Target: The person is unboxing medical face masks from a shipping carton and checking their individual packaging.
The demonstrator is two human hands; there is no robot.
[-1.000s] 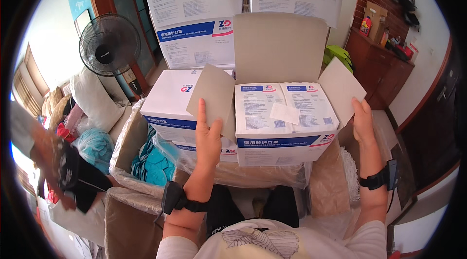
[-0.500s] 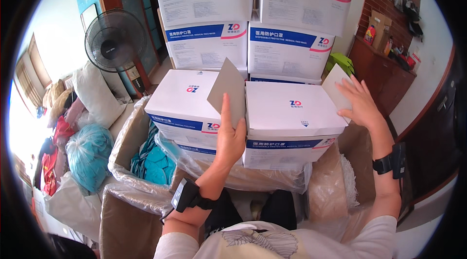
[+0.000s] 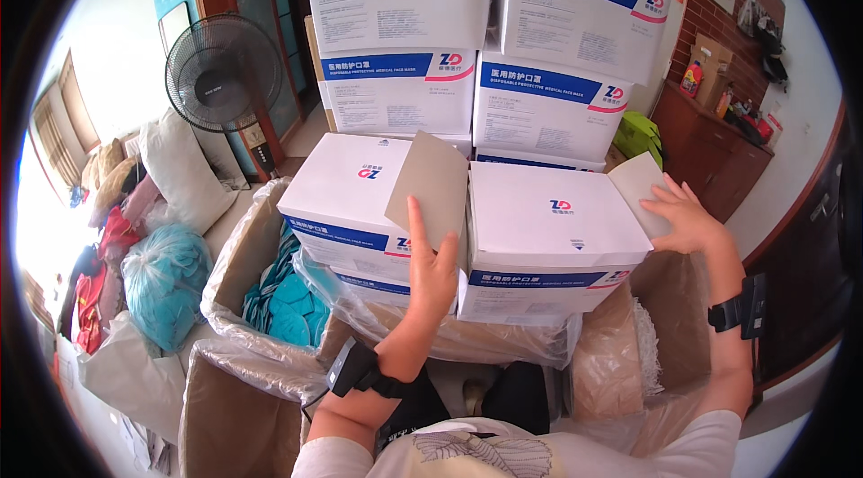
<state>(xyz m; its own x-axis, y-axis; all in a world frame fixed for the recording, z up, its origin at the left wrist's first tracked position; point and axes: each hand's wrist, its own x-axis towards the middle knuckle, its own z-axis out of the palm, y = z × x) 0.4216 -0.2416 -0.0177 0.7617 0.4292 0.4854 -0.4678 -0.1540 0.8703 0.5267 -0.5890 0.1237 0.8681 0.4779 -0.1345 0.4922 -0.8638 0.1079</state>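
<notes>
White box (image 3: 535,303) sits right of centre in the head view, lid (image 3: 562,199) down! Left hand (image 3: 432,278), fingers apart, is at the left flap (image 3: 440,177); right hand (image 3: 694,222) fans over the right flap (image 3: 636,181). Card looks stiff but creasable, likely light; best cupped low.

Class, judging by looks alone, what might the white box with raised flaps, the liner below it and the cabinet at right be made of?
Box: probably paperboard, smooth white outside, dull grey inside its thin flaps. Liner: apparently plastic film, being see-through, wrinkled and shiny. Cabinet: perhaps wood or veneer, given its reddish-brown, smooth-looking panels.
</notes>
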